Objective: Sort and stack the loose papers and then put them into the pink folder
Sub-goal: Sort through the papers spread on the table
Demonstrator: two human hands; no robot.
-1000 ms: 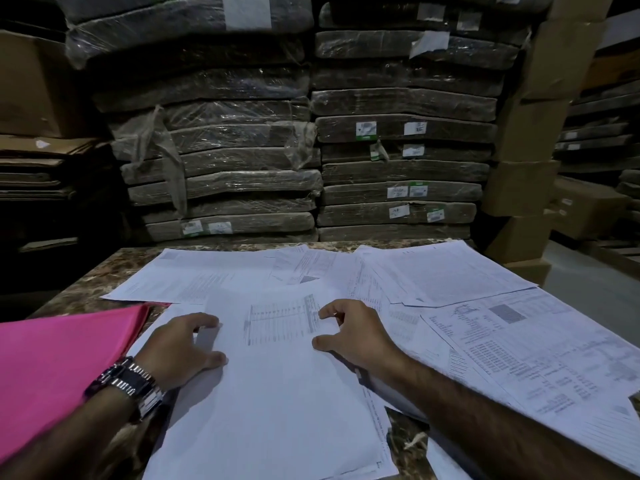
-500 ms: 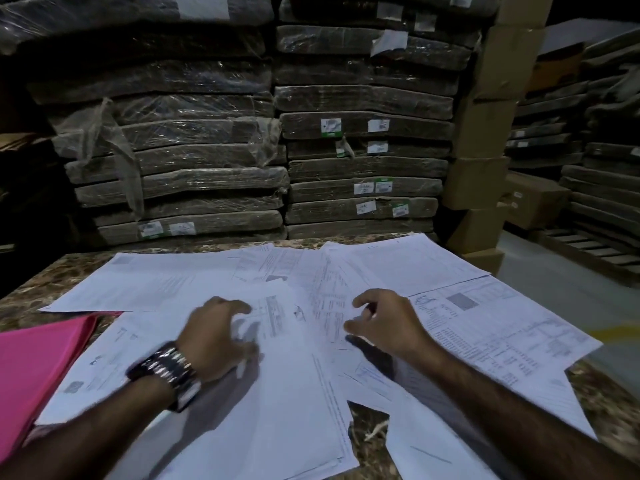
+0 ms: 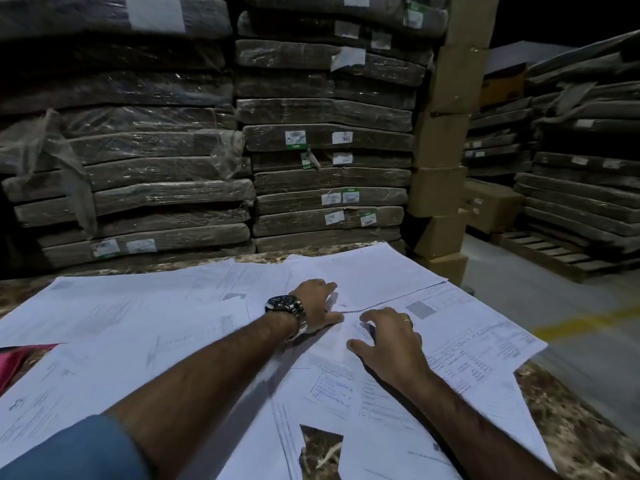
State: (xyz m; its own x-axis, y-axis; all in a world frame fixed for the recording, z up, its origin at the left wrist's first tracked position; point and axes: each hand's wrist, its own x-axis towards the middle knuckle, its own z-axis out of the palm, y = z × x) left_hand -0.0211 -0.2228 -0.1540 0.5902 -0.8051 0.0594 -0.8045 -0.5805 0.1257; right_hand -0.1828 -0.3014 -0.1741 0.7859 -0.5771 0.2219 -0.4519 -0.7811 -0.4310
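Loose white printed papers (image 3: 145, 327) lie spread and overlapping across a brown marbled table (image 3: 575, 424). My left hand (image 3: 317, 306), with a metal wristwatch, reaches far forward and lies flat on a sheet at the back right (image 3: 374, 275), fingers straight. My right hand (image 3: 391, 341), wearing a ring, rests on the papers just beside it, fingers spread and lightly bent, holding nothing. Only a corner of the pink folder (image 3: 14, 363) shows at the left edge, partly under the papers.
Tall stacks of plastic-wrapped flat bundles (image 3: 325, 174) stand right behind the table. Cardboard boxes (image 3: 440, 188) pile up at the right corner. More stacks on a wooden pallet (image 3: 554, 254) and a grey floor with a yellow line (image 3: 585, 320) lie to the right.
The view has swung right, pushing the pink folder almost out of frame. My left hand moved forward and right across the papers to the far sheet; my right hand shifted slightly right.
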